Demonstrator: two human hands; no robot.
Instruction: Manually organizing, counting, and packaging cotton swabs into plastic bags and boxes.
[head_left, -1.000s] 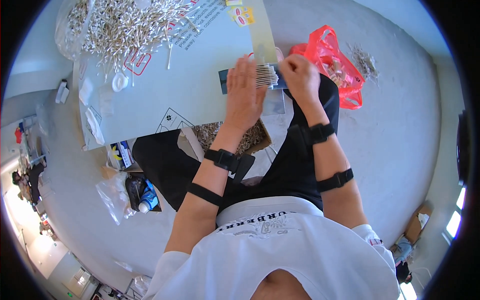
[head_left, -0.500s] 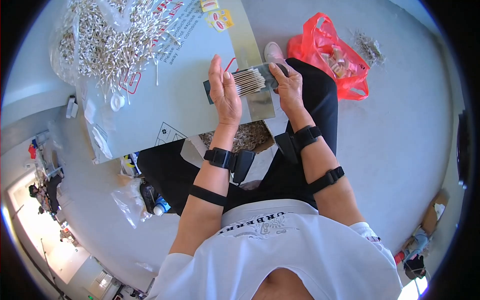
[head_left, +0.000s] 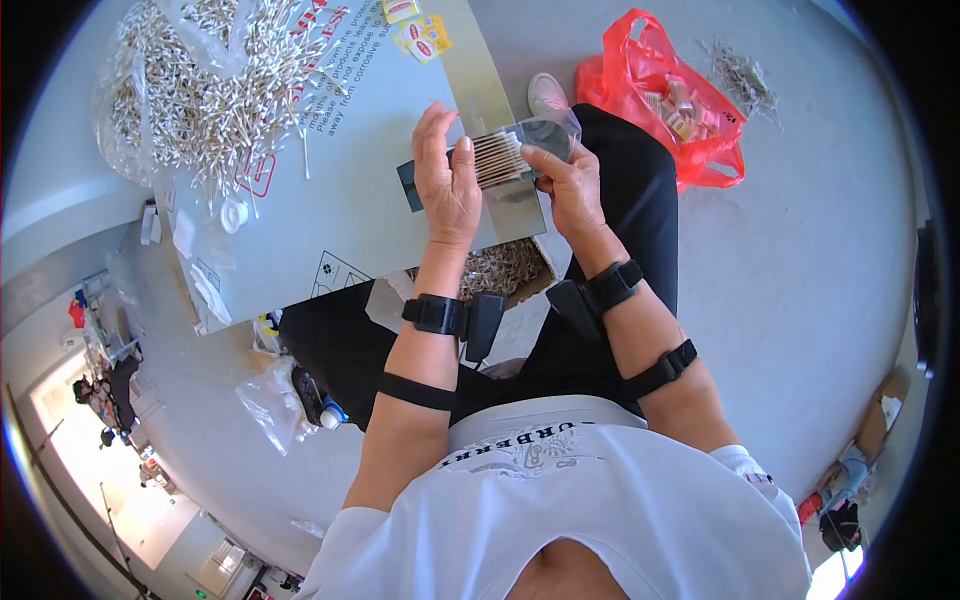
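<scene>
the swabs [head_left: 500, 158] lie in a flat row between the hands, above the near right part of the table [head_left: 370, 220]. the left hand [head_left: 447, 190] has fingers straight, thumb at the row's left end; i cannot tell whether it grips them. the right hand [head_left: 577, 192] pinches a clear sleeve [head_left: 550, 135] beside the row's right tips. a loose pile [head_left: 205, 95] sits far left.

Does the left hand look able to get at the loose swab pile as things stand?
Probably yes: flat tabletop lies between the left hand and the loose swab pile, with nothing blocking, though clear plastic covers part of the pile and the hand is at the row of swabs.
</scene>
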